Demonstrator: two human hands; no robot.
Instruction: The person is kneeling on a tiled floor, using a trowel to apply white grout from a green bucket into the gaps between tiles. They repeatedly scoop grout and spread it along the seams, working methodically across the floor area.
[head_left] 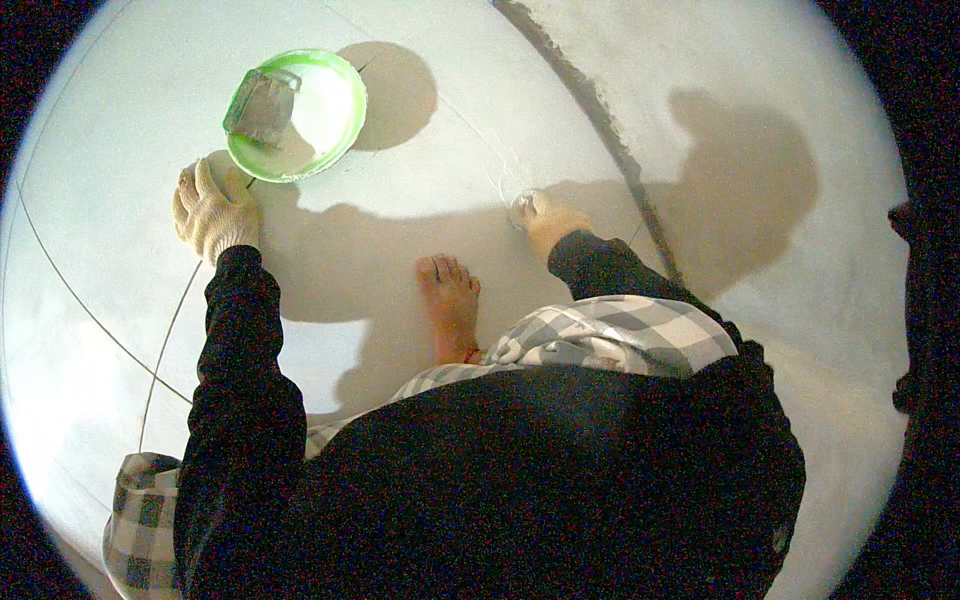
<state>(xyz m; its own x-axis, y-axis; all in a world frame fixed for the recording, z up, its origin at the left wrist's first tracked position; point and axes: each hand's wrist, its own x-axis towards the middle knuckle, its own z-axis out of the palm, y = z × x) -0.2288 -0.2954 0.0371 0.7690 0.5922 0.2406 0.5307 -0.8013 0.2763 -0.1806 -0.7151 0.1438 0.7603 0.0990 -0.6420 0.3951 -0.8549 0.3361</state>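
My left hand (215,212), in a cream knitted glove, is low over the tiled floor, just below a green-rimmed bowl (350,135). Its fingers are bent and slightly apart, with nothing visible in them. The bowl holds white material, and a grey-brown rectangular piece (263,108) leans on its left rim. My right hand (552,222), gloved too, is down at the floor on the right. Its fingers are closed around something small and pale, too unclear to name. Faint whitish smears mark the floor just above that hand.
Pale floor tiles (90,230) stretch around me, with thin dark joint lines on the left. A wider rough dark strip (585,90) curves down the right side. My bare foot (450,300) stands between my hands. Shadows of my body and the bowl fall across the floor.
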